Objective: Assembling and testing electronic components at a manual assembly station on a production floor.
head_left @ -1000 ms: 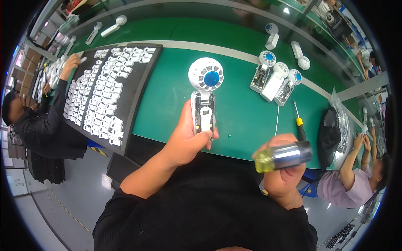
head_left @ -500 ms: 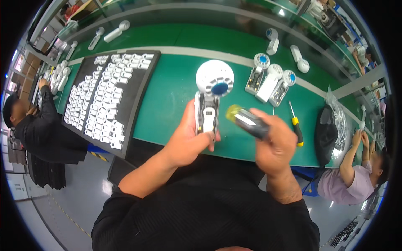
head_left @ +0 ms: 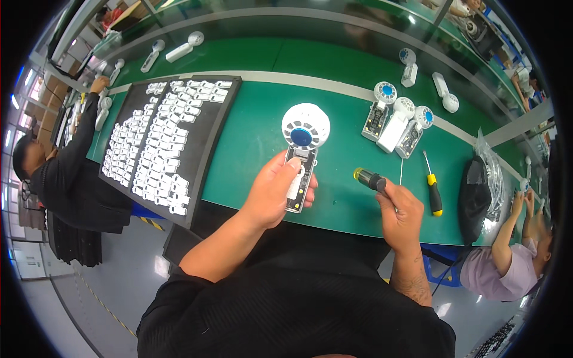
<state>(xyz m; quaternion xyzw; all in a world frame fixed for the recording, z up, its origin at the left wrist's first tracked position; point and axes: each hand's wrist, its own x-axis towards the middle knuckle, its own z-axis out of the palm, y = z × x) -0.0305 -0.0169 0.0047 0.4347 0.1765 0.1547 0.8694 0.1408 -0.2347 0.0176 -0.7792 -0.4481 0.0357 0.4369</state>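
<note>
"What does my left hand (head_left: pixel 271 191) have?"

"From my remote seat I see it wrapped round the handle of a white handheld fan (head_left: pixel 305 126), thumb pressed over a white strip (head_left: pixel 295 186) in the uncovered front, fingertips showing on the other side. The fan's round head sits just beyond that grip, blue centre (head_left: pixel 301 138) facing up at me."

"And my right hand (head_left: pixel 404 215)?"

"Curled tight on a short dark tool (head_left: pixel 371 179), its yellow end pointing left toward the fan, well apart from it. The fingers hide part of the tool, so I can't tell its whole shape."

"Anything around those grips?"

"Beyond the right hand, I see three more fans (head_left: pixel 393 128) lying close together on the green table (head_left: pixel 250 113). Just right of that hand lies a yellow-and-black screwdriver (head_left: pixel 434 188), and farther right a black bag (head_left: pixel 471 197). Well left of the left hand, a dark tray (head_left: pixel 206 131) holds rows of small white parts (head_left: pixel 161 149)"
</note>
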